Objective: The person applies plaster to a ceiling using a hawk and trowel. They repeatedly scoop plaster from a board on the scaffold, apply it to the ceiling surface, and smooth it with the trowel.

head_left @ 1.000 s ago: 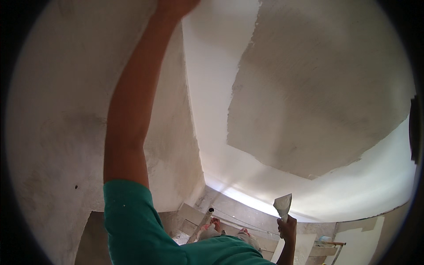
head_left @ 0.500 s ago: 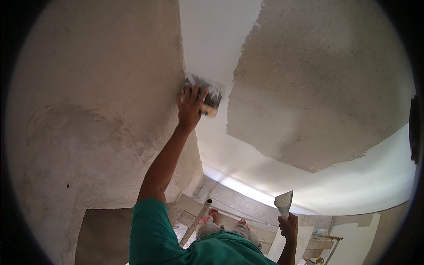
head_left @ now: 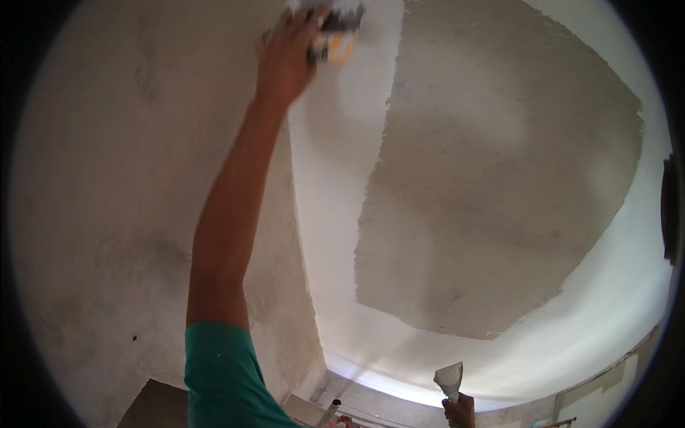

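High up, my left hand (head_left: 287, 60) grips a wide flat plastering blade (head_left: 337, 41), its face black and yellow with white smears. The blade lies against the white-coated strip of wall (head_left: 332, 135), beside the corner, and is blurred by motion; its upper part runs toward the picture's top edge. My left arm is stretched far up. Low on the right, my right hand (head_left: 460, 410) is wrapped round the handle of a putty knife (head_left: 449, 378). That knife points upward, with whitish filler on its blade, held apart from the wall.
A large bare grey patch (head_left: 492, 178) with ragged edges is framed by white coating. On the left stands a rough grey side wall (head_left: 128, 214), with a dark opening (head_left: 153, 406) at its foot. A metal pipe end (head_left: 334, 405) shows at the bottom, below me.
My left hand and the plastering blade have gone up along the corner. The view has tilted upward, so my feet and the planks have mostly dropped out. My right hand still grips the putty knife.
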Motion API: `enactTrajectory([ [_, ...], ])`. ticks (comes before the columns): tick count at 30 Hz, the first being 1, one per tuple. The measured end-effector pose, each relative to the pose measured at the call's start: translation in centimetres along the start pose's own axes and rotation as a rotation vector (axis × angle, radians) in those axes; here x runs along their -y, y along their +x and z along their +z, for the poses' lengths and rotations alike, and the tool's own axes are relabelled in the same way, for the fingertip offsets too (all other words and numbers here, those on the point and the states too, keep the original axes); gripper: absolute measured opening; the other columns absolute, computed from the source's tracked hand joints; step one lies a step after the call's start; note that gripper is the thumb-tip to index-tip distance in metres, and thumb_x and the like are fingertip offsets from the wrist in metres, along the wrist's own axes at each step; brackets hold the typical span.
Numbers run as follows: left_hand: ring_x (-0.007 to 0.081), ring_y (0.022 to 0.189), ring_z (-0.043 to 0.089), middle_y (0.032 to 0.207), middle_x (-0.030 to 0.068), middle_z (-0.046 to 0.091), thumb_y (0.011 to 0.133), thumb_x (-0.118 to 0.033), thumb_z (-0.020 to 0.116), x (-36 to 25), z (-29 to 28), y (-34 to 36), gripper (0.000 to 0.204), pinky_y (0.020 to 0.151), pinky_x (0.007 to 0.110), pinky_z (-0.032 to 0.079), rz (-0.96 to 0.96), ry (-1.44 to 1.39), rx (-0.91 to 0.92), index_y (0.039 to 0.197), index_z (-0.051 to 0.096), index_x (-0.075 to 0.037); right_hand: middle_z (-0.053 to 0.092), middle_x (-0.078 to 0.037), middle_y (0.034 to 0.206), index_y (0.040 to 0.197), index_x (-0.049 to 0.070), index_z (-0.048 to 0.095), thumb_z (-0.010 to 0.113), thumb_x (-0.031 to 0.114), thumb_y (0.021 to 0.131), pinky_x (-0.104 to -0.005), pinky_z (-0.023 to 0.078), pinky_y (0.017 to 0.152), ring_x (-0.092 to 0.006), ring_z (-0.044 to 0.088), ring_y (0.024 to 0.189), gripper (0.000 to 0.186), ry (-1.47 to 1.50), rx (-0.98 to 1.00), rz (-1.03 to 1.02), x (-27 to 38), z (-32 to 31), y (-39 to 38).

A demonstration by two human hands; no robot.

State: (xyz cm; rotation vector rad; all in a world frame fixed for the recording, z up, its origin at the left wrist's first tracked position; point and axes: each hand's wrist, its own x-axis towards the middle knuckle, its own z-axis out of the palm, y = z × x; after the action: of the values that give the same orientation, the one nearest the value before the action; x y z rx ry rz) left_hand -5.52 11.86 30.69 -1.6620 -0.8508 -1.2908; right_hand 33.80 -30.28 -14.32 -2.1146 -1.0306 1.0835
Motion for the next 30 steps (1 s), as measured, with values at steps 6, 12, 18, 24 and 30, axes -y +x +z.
enactTrajectory([
  [6,0.0365,0.128,0.04,0.138,0.0134,0.045,0.076,0.004,0.052,2.5,1.8,9.0,0.065,0.103,0.056,0.03,0.026,0.045,-0.024,0.137,0.041,-0.017,0.051,-0.006,0.053,0.073,0.002,0.057,0.06,0.02,0.081,-0.0348,0.037,0.042,-0.0149,0.047,0.046,0.02,-0.031,-0.076,-0.073,-1.5,0.8,0.5],
  [12,0.0266,0.129,0.04,0.141,0.0024,0.042,0.072,0.004,0.061,-0.4,4.3,0.2,0.077,0.1,0.056,0.031,-0.05,0.117,0.034,0.139,0.04,-0.028,0.047,0.0,0.051,0.07,0.006,0.057,0.061,0.02,0.081,-0.0311,0.032,0.04,-0.0104,0.042,0.045,0.018,0.162,-0.049,-0.009,-2.5,0.8,0.8],
  [18,0.0263,0.129,0.041,0.14,0.0027,0.044,0.07,0.002,0.064,3.5,0.3,3.7,0.08,0.1,0.056,0.032,0.035,0.071,-0.054,0.139,0.039,-0.03,0.046,0.002,0.051,0.068,0.007,0.058,0.062,0.023,0.081,-0.0309,0.031,0.039,-0.0109,0.043,0.044,0.02,0.183,-0.036,0.008,-0.8,0.7,0.9],
  [24,0.0317,0.125,0.044,0.135,0.0136,0.048,0.078,0.004,0.048,4.9,0.0,12.3,0.056,0.103,0.053,0.033,0.056,0.103,0.012,0.131,0.047,-0.012,0.053,-0.003,0.052,0.071,0.002,0.057,0.066,0.011,0.073,-0.0276,0.036,0.037,-0.0094,0.048,0.042,0.012,0.184,-0.059,0.003,0.3,1.3,1.1],
  [30,0.0314,0.123,0.046,0.132,0.0125,0.051,0.077,0.003,0.05,4.9,2.8,8.8,0.056,0.102,0.051,0.034,0.076,0.111,-0.009,0.131,0.049,-0.013,0.053,-0.003,0.053,0.073,0.002,0.058,0.066,0.011,0.074,-0.0277,0.037,0.037,-0.0096,0.049,0.042,0.013,0.174,-0.06,0.021,-0.2,1.3,1.5],
])
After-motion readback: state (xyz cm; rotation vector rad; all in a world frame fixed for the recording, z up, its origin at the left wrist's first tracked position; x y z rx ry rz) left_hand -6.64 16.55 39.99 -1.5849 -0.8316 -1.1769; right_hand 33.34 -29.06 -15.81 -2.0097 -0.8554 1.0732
